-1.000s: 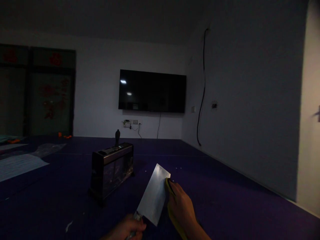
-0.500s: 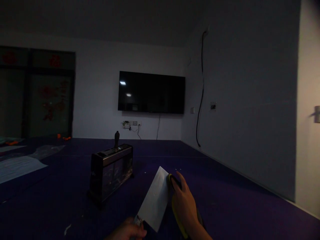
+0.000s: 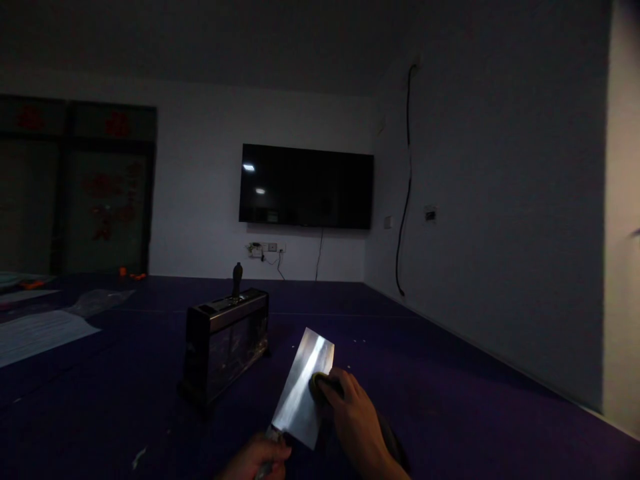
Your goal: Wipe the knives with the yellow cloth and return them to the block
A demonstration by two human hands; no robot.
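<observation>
A broad steel cleaver [image 3: 301,387] points up and away at the bottom centre of the head view. My left hand [image 3: 255,458] is closed round its handle at the frame's lower edge. My right hand [image 3: 356,423] presses a yellow-and-dark cloth [image 3: 324,384] against the right side of the blade, fingers curled over it. A dark knife block [image 3: 224,341] with one black handle [image 3: 237,279] sticking up stands just left of the blade on the dark blue surface.
The dark blue surface [image 3: 450,400] runs back to a white wall with a black television [image 3: 306,187]. A side wall [image 3: 500,220] with a hanging cable borders the right. Clear plastic sheets [image 3: 45,327] lie at the far left.
My right hand with the cloth has slid down and inward from the blade's top right corner onto its middle. The blade has tilted slightly; the left hand keeps its grip.
</observation>
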